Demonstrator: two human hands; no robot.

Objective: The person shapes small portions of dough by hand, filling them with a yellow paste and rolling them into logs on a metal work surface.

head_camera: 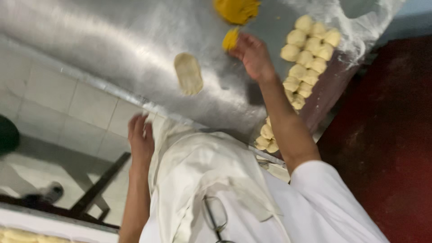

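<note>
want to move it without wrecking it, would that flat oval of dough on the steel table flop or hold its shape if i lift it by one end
The flat oval of dough looks thin and soft, so it would probably droop and stretch. The floured steel table suggests it may slide rather than stick. It looks light, and fingers would likely dent it.

A single head-worn camera looks steeply down the person's own chest and apron (198,171) onto the steel bench (112,40), close in. The view is rolled, so the bench edge runs from nine o'clock toward four o'clock, with tiled floor (67,108) at eight o'clock.
</note>
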